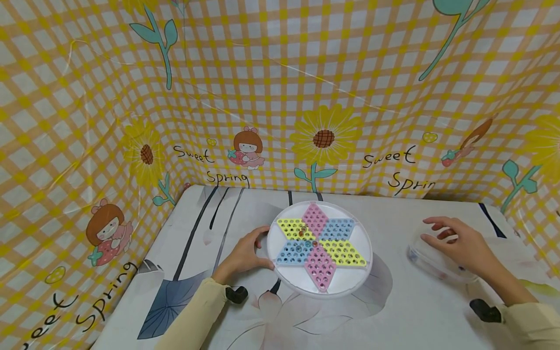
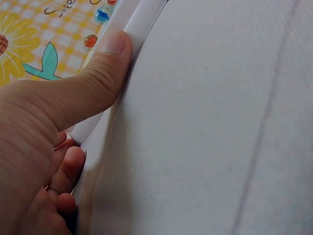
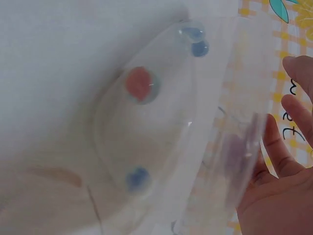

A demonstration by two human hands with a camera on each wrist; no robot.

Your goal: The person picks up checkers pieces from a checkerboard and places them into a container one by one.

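Note:
A round white Chinese checkers board [image 1: 345, 282] with a pink, yellow and blue star lies on the table. Several glass marbles [image 1: 302, 233] sit in holes near its middle and left side. At the board's left edge, my left hand [image 1: 245, 253] grips the rim between thumb and fingers; the left wrist view shows the thumb [image 2: 110, 54] along the white side. My right hand [image 1: 459, 243] is over a clear plastic container [image 1: 422, 262] on the right, fingers loosely bent with nothing between them. Inside it are a red marble [image 3: 141, 84] and a few blue ones [image 3: 138, 179].
The table [image 1: 227, 214] has a white cover printed with flowers and dark lines. A yellow checked cloth [image 1: 271, 97] hangs behind it and along the sides. Black wrist straps [image 1: 236, 294] show at both sleeves.

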